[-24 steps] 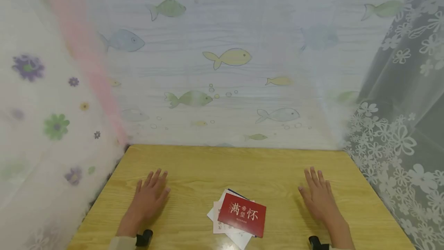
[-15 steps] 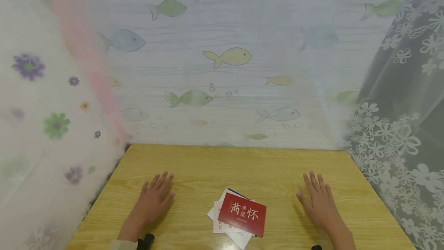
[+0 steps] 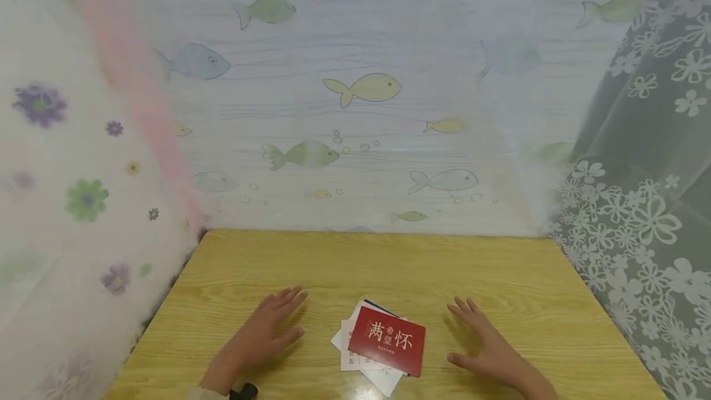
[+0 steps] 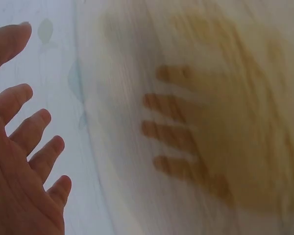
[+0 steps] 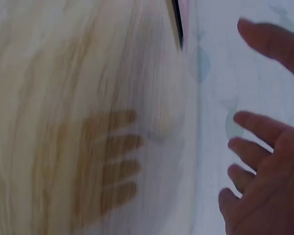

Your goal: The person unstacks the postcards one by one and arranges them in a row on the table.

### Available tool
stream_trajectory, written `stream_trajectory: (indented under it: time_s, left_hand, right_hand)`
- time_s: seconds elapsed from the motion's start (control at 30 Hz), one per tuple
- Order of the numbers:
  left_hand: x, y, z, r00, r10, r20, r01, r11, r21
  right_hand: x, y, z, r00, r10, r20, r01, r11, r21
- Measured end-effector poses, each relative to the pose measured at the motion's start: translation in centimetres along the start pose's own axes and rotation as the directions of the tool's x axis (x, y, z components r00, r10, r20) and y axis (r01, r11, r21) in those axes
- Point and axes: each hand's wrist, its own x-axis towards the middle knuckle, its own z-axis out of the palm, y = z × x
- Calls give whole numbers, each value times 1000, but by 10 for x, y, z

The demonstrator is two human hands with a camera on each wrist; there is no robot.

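Observation:
A small pile of cards lies on the wooden table, with a red card [image 3: 387,341] bearing pale Chinese characters on top. From under it show a white card [image 3: 384,381], a pale pink card with writing [image 3: 347,354] and a dark blue edge [image 3: 380,308]. My left hand [image 3: 265,333] is to the left of the pile, fingers extended and thumb spread; in the left wrist view the hand [image 4: 27,156] holds nothing. To the right of the cards is my right hand [image 3: 491,350], thumb apart from the fingers. The right wrist view shows that hand [image 5: 272,156] holding nothing too.
The wooden table [image 3: 250,258] ends at a pale curtain with fish prints [image 3: 366,29]. A flower-print curtain [image 3: 50,165] hangs along the left side, a white-flowered sheer one [image 3: 622,215] along the right. Both wrist views show hand-shaped reflections or shadows on the tabletop.
Both hands have moved inward toward the pile, the left hand rightward and the right hand leftward, and have turned so the thumbs stand wider apart from the fingers. The cards have stayed put.

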Motion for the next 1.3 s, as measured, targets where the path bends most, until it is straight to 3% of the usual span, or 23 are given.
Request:
stream_trajectory:
  time_s: [0.17, 0.47, 0.73, 1.0, 1.3]
  left_hand:
    - [3, 8, 5, 999, 29, 31, -29, 999, -14]
    - [10, 18, 18, 994, 76, 76, -71, 995, -64]
    - [18, 30, 33, 994, 55, 97, -41, 989, -141]
    - [35, 40, 50, 986, 79, 145, -48, 978, -202]
    - [51, 48, 56, 970, 83, 229, -53, 989, -135]
  right_hand:
    - [-2, -5, 6, 998, -29, 56, 28, 999, 21]
    - [0, -11, 20, 995, -3, 102, 2, 1000, 17]
    - [3, -13, 31, 986, -14, 166, 10, 1000, 27]
    - [8, -16, 36, 984, -12, 176, 11, 1000, 4]
    - [10, -18, 37, 979, 58, 195, -50, 998, -47]
